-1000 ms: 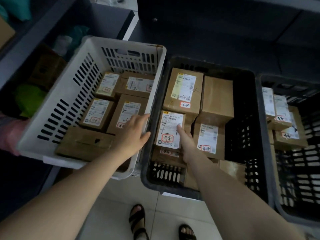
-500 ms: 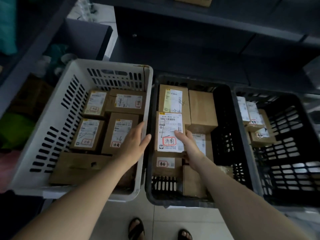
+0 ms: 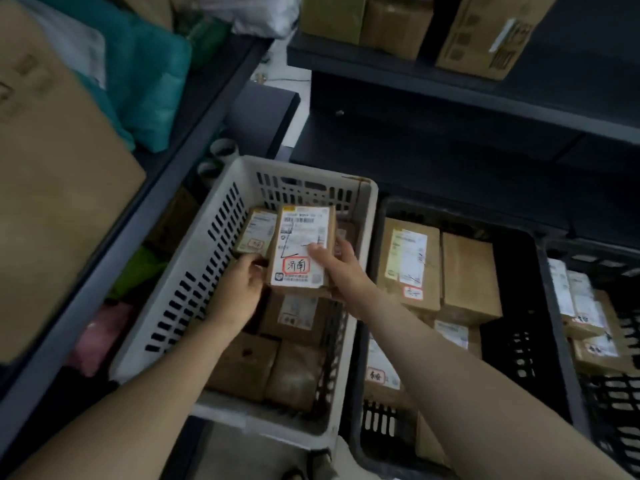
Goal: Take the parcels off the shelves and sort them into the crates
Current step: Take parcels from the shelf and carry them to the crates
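Both hands hold one small cardboard parcel (image 3: 299, 237) over the white crate (image 3: 194, 289). The right hand (image 3: 346, 275) grips its right edge with the thumb pressed on the label, and the left hand (image 3: 239, 292) curls around its lower left corner. Beneath the hands, more parcels (image 3: 294, 368) lie packed in that crate. Just right of the right hand stands a black crate (image 3: 516, 344) of boxes, with a second black crate (image 3: 616, 403) beyond. Above the hands, shelves (image 3: 415, 81) carry cartons (image 3: 485, 32) and bags (image 3: 152, 74).
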Tool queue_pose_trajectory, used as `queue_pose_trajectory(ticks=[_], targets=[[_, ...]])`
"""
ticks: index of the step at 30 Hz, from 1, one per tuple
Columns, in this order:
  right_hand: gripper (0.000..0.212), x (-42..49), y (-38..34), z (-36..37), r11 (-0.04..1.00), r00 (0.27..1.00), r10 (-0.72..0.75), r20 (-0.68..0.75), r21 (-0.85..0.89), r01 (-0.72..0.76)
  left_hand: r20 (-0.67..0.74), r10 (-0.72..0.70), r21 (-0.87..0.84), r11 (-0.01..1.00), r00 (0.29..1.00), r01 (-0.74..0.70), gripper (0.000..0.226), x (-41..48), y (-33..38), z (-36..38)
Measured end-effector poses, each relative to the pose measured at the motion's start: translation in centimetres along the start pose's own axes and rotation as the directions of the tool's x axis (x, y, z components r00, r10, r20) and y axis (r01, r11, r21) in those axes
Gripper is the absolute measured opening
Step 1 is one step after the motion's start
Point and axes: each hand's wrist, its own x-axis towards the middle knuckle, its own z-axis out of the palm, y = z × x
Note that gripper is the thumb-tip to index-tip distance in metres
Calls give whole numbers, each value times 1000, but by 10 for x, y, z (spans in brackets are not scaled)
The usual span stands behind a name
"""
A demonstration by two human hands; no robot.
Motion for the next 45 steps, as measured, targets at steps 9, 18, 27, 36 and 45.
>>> queue_pose_trajectory(ticks=[9,18,27,36,45], targets=[[82,98,50,61,949,953,300,41,-112,-294,-17,-77,250,965,997,79,36,60,-74,-36],[110,140,107,113,877,905,403,138,-339,-339,157,-35,368,929,987,-25,55,92,-93,-18],[48,145,97,120,789,944,318,89,-577,-211,212,-94,417,909,973,-3,45,89,-110,-28],[39,58,27,97,-33,957,-47,288,-958,286,109,7,510,858,994,-62,33,16,-93,-66],[42,-106,-47,132,-216,808,-285,515,-856,469,-28,203,655,743,979,-135,30,-136,-15,-150]])
